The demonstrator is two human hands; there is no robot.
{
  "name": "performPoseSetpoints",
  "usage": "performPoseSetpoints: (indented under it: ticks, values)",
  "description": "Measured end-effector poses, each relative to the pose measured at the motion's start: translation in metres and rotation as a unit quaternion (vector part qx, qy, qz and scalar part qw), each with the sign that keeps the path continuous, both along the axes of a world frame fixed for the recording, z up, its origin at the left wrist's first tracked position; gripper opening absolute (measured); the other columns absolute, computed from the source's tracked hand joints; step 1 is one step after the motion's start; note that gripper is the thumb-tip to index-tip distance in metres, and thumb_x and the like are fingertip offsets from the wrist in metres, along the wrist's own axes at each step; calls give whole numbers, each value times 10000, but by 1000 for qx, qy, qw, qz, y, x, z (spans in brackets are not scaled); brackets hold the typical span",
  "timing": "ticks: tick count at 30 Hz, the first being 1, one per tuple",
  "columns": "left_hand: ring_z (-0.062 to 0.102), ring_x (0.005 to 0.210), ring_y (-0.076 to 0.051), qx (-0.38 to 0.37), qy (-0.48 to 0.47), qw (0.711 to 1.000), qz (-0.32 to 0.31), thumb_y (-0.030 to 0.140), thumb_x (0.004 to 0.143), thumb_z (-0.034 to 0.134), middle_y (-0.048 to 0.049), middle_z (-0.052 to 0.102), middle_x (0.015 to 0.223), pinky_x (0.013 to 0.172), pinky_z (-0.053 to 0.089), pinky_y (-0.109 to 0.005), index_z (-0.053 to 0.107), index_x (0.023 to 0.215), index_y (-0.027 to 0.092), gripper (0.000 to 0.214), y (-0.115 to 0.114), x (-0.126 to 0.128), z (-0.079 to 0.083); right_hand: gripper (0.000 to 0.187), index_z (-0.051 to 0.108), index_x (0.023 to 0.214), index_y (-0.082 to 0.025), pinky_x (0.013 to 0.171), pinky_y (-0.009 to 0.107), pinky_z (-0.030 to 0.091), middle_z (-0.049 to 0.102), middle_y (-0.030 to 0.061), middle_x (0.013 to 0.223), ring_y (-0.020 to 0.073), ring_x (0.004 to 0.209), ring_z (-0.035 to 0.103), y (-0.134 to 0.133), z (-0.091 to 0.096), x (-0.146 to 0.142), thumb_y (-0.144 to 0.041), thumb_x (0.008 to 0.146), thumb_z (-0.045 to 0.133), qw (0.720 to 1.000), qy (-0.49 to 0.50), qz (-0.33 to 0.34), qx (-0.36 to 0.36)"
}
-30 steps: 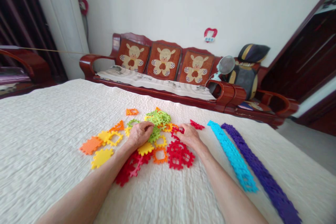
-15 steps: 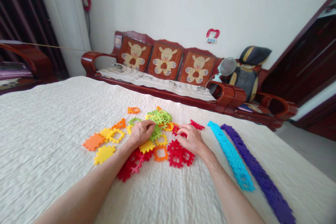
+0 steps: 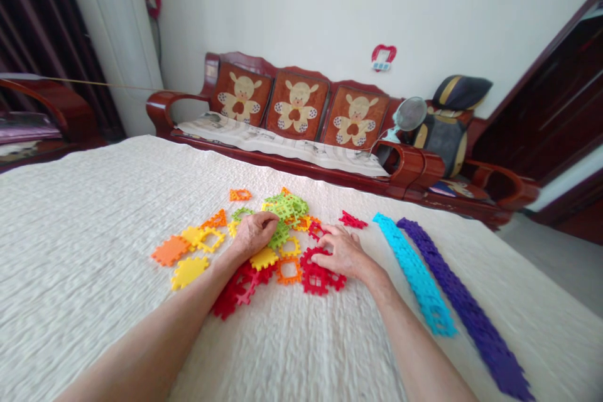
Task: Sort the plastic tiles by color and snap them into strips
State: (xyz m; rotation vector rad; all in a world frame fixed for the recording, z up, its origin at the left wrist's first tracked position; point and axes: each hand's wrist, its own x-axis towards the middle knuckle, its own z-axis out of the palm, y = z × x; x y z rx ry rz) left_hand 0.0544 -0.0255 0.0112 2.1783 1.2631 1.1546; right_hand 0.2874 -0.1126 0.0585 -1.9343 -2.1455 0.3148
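Observation:
My left hand (image 3: pixel 257 232) is closed over the pile, its fingertips against the green puzzle tiles (image 3: pixel 285 208). Whatever it may grip is hidden. To the right, my right hand (image 3: pixel 343 251) hovers at the red puzzle tiles (image 3: pixel 315 279), thumb and fingers apart, partly covering them. A yellow tile (image 3: pixel 264 258) and an orange frame tile (image 3: pixel 288 271) lie between the hands. Darker red tiles (image 3: pixel 235 292) spread below my left wrist. Left of that hand are more yellow tiles (image 3: pixel 189 272) and an orange tile (image 3: pixel 170 250).
A strip of joined light-blue tiles (image 3: pixel 414 273) and a strip of purple tiles (image 3: pixel 464 301) lie on the right of the white-covered surface (image 3: pixel 108 220). One red piece (image 3: pixel 352 220) lies apart beyond my right hand. A wooden sofa (image 3: pixel 282 157) stands behind, with a fan (image 3: pixel 409 114) near its right end.
My right hand has shifted slightly, its thumb lower over the red tiles, and the separate red piece beyond it shows more fully. My left hand stays nearly still. The view has tilted a little.

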Motion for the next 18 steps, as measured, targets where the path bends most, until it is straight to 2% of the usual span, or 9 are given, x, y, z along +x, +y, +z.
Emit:
performPoseSetpoints:
  ticks: [5, 10, 14, 18]
  values:
    - [574, 583, -115, -51, -17, 999, 2, 285, 778, 502, 9, 674, 643, 588, 406, -207, 740, 875, 173, 280, 2, -2, 2, 141, 667, 769, -198, 1032, 433, 321, 500, 117, 1380, 253, 1225, 492, 3, 0, 3, -317, 698, 691, 995, 100, -1, -8]
    - [499, 517, -104, -141, -57, 988, -21, 343, 751, 518, 22, 635, 595, 506, 369, -207, 744, 910, 164, 329, 5, -5, 6, 112, 645, 695, -187, 969, 361, 398, 631, 89, 1204, 224, 1086, 582, 7, 1, 12, -298, 707, 647, 980, 193, 46, -7]
    - [512, 538, -98, -192, -105, 975, -26, 333, 701, 574, 28, 639, 596, 522, 383, -202, 747, 863, 170, 288, 7, -4, 11, 177, 665, 756, -183, 838, 316, 453, 694, 42, 944, 198, 898, 620, 7, 3, 14, -347, 725, 606, 976, 214, 46, -11]
    - [541, 553, -93, -268, -191, 944, -24, 308, 687, 603, -8, 687, 676, 516, 402, -199, 735, 869, 160, 269, 10, -7, 20, 240, 638, 746, -182, 619, 256, 426, 631, -11, 705, 141, 650, 559, 8, 2, 14, -412, 753, 570, 971, 238, 13, -27]
